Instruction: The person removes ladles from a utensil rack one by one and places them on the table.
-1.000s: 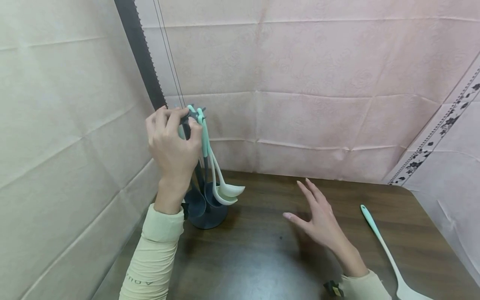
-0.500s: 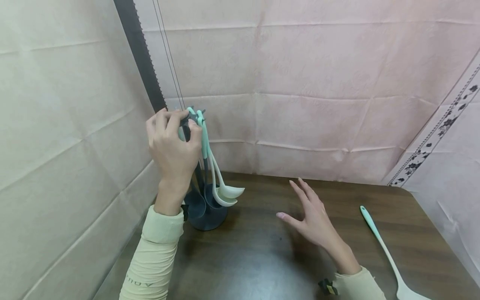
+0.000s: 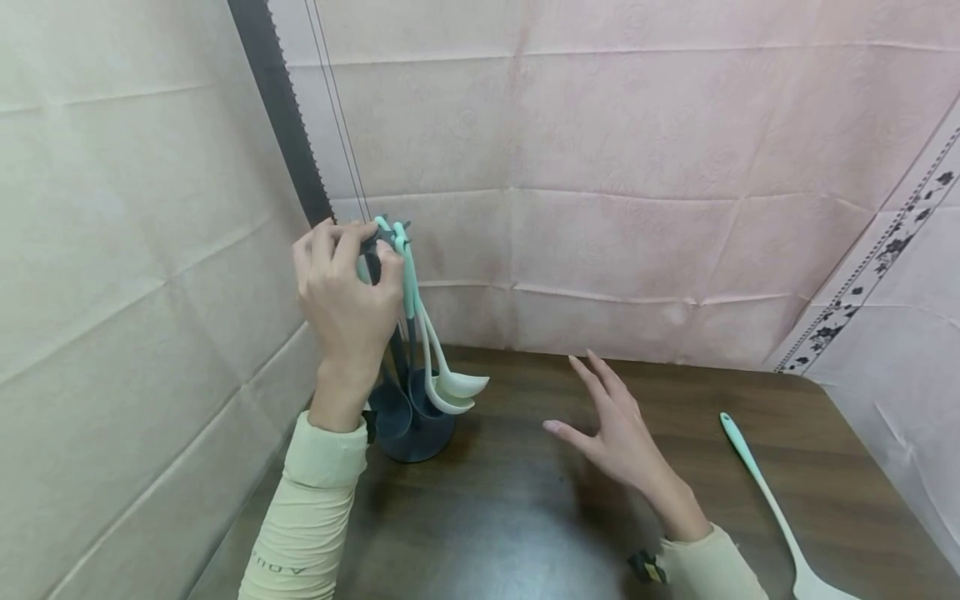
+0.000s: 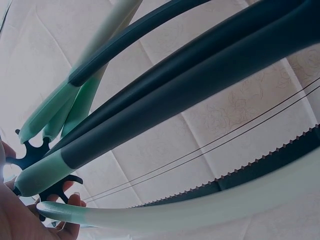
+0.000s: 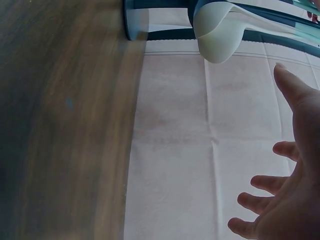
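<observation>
Head view: the left hand (image 3: pixel 341 292) grips the top of a dark utensil stand (image 3: pixel 420 442), thumb and fingers pinching it, near the far left corner of the worktop (image 3: pixel 510 500). The right hand (image 3: pixel 618 437) hovers over the middle, and a mint-handled utensil (image 3: pixel 763 485) (its head cut by the frame) lies toward the right edge.

Left wrist view: fingertips (image 4: pixel 74 201) show behind the stand's hooks (image 4: pixel 34 155), beside mint-tipped handles (image 4: pixel 45 172).

Right wrist view: thumb and fingers are spread, apart from a hanging pale ladle (image 5: pixel 217 37).
</observation>
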Demonstrator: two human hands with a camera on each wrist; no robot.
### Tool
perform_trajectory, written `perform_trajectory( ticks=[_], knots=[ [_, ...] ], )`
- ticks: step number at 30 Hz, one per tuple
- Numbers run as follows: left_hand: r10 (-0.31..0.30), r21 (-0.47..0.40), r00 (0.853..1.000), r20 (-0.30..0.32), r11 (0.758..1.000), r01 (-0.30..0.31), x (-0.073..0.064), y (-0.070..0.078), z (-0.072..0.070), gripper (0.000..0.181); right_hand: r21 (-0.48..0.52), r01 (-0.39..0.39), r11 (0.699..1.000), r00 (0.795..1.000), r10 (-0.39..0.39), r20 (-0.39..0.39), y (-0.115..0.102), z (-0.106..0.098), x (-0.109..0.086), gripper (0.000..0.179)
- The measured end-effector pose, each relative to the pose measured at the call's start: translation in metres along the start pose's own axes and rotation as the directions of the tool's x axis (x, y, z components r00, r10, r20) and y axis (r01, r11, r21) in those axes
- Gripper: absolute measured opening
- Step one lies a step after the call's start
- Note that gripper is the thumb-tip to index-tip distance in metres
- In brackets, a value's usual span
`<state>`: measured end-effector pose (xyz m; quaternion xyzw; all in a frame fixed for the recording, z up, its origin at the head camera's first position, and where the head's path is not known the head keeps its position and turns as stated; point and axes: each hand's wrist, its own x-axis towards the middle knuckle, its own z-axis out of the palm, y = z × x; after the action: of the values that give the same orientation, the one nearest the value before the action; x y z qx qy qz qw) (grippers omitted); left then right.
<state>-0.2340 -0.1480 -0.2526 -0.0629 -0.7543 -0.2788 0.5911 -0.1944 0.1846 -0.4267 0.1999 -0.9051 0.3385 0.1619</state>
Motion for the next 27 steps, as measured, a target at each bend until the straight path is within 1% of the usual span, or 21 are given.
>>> perform_trajectory(
  ticks=[5,14,27],
  knots=[
    [0.002,0.0,1.0,0.0,1.0,-0.002,0.0,0.0,-0.001,0.038,0.003,0.006,1.0,1.0,-0.006,0.008,-0.007,-0.001,0.005,0.099],
    [-0.017,-0.029,1.0,-0.016,0.999,0.017,-0.001,0.001,0.0,0.039,-0.001,0.038,0.999,0.999,-0.038,0.002,-0.016,0.001,0.014,0.1],
    [-0.009,-0.013,1.0,-0.014,1.0,0.009,-0.001,0.0,0.0,0.038,0.006,0.09,0.996,0.996,-0.09,-0.005,-0.03,0.001,0.025,0.103]
  ],
)
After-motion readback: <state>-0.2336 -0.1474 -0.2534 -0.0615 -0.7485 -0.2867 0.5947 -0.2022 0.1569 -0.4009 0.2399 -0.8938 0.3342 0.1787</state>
